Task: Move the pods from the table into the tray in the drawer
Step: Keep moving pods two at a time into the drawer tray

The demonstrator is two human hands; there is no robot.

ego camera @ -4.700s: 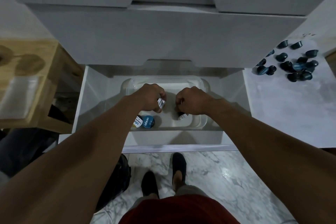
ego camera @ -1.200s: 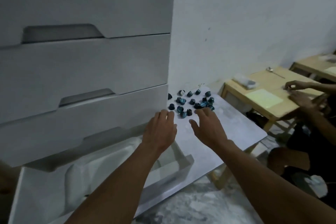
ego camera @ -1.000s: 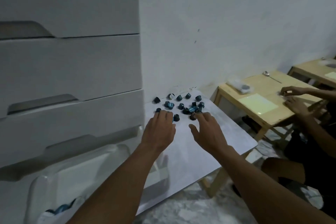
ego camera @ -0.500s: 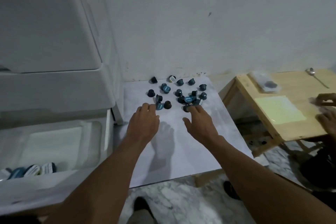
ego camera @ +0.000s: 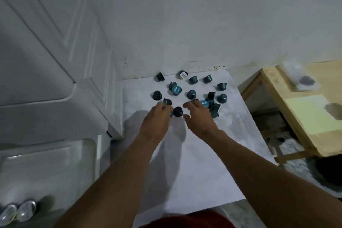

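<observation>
We hold both hands low over the near edge of the scattered dark teal plastic coffee pods (ego camera: 191,94) on the white table (ego camera: 194,163). One dark round pod (ego camera: 177,111) stands on end, its axis pointing up, in the gap between our left hand (ego camera: 157,119) and right hand (ego camera: 200,119). It sits just beside the right thumb, and the left fingers look slightly nearer to it. The left fingers bend down over a tipped pod (ego camera: 167,101); whether they already pinch anything we cannot tell. The right fingers are spread and loose, gripping nothing. The clear plastic tray (ego camera: 46,168) in the open white drawer (ego camera: 102,150) lies well off to our lower left, with silver-lidded pods (ego camera: 18,213) in its near corner. We judge the drawer's side wall the only thing to clear on the way over.
</observation>
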